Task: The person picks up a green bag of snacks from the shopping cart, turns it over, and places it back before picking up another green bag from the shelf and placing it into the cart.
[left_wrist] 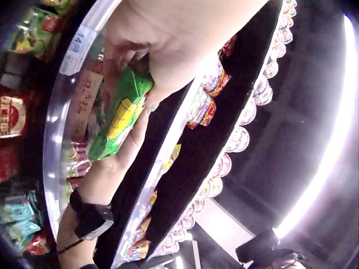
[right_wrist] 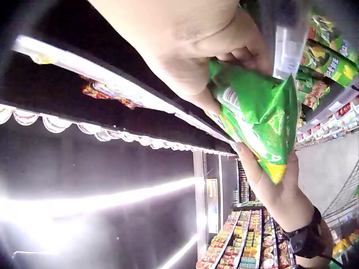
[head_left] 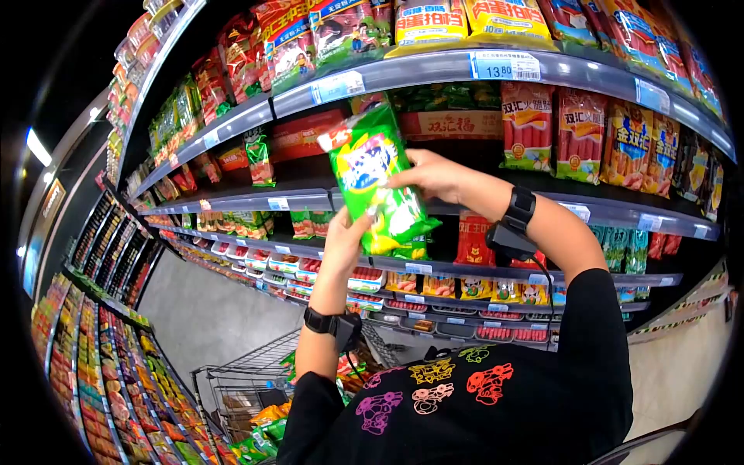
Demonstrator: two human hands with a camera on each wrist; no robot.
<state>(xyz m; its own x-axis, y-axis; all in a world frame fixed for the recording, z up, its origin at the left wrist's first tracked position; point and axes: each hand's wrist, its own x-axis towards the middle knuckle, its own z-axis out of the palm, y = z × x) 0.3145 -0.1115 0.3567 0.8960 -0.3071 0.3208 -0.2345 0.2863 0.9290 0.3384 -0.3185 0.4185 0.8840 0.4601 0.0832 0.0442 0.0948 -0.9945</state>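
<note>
A green plastic snack packet with yellow and white print is held up between both hands, in front of the shelf. My left hand grips its lower left side, thumb over the front. On the right edge, my right hand pinches the packet, with its thumb lying across the printed face. Seen from the left wrist, the packet shows its narrow side, and the fingers go behind it. From the right wrist, its crimped end juts out between the two hands.
Shelves of bagged sausages curve across the front, with red sausage packs at the right. Below on the left stands a wire shopping cart holding several bags. A grey aisle floor and another stocked shelf lie farther left.
</note>
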